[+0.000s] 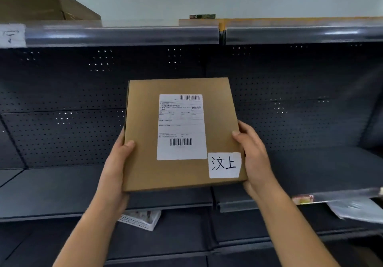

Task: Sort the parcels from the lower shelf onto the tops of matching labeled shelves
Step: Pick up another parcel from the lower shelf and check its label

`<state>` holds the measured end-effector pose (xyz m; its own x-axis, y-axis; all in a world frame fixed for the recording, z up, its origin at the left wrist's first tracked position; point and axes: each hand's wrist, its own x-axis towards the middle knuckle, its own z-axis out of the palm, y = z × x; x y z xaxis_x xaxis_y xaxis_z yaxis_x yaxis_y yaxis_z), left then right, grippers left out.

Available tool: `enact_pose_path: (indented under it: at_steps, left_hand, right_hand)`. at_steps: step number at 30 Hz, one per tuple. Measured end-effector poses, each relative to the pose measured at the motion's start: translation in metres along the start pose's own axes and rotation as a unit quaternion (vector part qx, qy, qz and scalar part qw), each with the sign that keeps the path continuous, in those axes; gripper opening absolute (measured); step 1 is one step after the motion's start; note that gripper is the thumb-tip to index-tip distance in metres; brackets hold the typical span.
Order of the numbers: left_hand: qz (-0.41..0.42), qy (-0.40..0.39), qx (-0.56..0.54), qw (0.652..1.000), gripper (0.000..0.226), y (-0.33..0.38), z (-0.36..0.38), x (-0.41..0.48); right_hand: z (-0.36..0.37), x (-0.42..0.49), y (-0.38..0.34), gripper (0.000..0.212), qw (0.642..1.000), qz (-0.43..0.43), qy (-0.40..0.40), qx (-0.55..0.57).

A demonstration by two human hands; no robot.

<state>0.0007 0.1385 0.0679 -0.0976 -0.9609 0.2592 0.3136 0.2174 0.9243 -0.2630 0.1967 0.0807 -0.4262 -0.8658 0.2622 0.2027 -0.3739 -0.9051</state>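
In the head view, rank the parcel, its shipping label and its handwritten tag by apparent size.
1. parcel
2. shipping label
3. handwritten tag
All three lie on one face, so nearness barely skews this.

Two hands (116, 163), one held parcel (143, 163), two labels (181, 127) on it, one box (41, 5) far left, one basket (141, 220), one shelf tag (12, 35)
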Motion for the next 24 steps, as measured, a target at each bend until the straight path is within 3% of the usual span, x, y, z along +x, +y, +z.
enact_pose_path:
  at_steps: [7, 24]
  left_hand:
    - [0.000, -0.009, -0.023, 1.000, 0.039, 0.000, 0.008, -0.018]
    - [-0.029, -0.016, -0.063, 0.997, 0.036, 0.011, 0.008, -0.053]
  right_hand:
    - [-0.014, -0.030, -0.003, 0.019, 0.999, -0.022, 0.023, 0.007]
    - [-0.016, -0.075, -0.018, 0.028, 0.999, 0.000, 0.024, 0.044]
